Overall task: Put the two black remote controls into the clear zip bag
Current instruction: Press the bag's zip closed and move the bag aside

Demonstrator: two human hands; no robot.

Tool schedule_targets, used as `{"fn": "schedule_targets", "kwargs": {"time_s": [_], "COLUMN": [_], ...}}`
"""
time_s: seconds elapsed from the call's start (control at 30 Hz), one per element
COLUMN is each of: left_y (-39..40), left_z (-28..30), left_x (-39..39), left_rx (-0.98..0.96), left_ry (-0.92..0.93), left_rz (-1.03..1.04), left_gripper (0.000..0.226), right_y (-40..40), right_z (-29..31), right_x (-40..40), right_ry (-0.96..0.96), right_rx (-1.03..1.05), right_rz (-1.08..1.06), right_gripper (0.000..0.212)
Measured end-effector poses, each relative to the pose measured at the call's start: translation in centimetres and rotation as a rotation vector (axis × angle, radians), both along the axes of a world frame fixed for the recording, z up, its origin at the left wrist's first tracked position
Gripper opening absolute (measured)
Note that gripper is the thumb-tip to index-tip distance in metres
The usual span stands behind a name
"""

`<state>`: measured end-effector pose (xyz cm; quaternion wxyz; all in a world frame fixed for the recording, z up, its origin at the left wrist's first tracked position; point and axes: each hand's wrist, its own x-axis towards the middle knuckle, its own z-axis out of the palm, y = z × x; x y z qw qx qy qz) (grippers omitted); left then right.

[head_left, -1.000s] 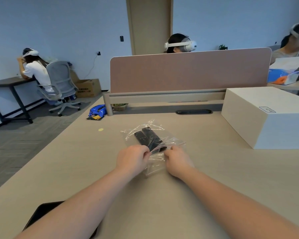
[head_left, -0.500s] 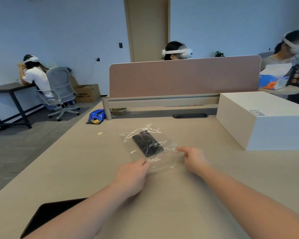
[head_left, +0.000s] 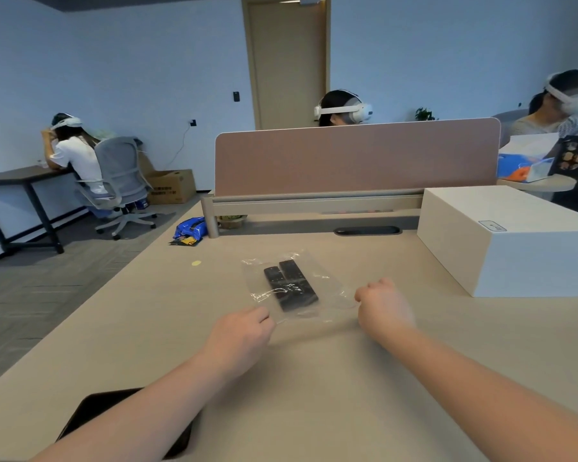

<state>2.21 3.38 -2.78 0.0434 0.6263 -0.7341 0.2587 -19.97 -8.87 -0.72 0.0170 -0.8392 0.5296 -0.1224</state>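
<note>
The clear zip bag [head_left: 327, 288] lies flat on the beige table [head_left: 314, 378] in front of me. Two black remote controls [head_left: 291, 284] sit side by side inside it, angled away to the left. My left hand [head_left: 239, 340] pinches the bag's near left corner. My right hand [head_left: 382, 303] is a closed fist at the bag's near right edge, pinching it as far as I can see. The bag's near edge is stretched between the two hands.
A large white box [head_left: 511, 238] stands to the right. A pink divider panel [head_left: 356, 156] closes the far edge of the table. A black flat device [head_left: 94, 408] lies near my left forearm. Several people with headsets sit around the room.
My hands have moved apart along the bag's near edge, right hand going right and closing into a fist. The bag now lies flatter, with the remotes fully inside.
</note>
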Motion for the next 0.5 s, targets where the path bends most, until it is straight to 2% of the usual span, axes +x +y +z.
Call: {"fn": "schedule_targets", "kwargs": {"time_s": [0.1,0.23,0.33,0.5], "left_y": [0.0,-0.2,-0.4,-0.2], "left_z": [0.1,0.0,0.0,-0.4], "left_x": [0.0,-0.3,-0.3,0.3], "left_rx": [-0.038,-0.083,-0.127,-0.173], "left_ry": [0.036,0.133,0.246,0.351], "left_rz": [0.024,0.111,0.128,0.06], "left_gripper": [0.032,0.035,0.033,0.01], "right_y": [1.4,3.3,3.6,3.4], "right_z": [1.1,1.6,0.9,-0.1], "right_x": [0.9,3.3,5.0,6.2], "right_ry": [-0.05,0.006,-0.009,-0.024], "right_rx": [-0.131,-0.124,-0.178,-0.306], "right_rz": [0.191,0.477,0.538,0.519], "right_gripper": [0.042,0.042,0.037,0.018]}}
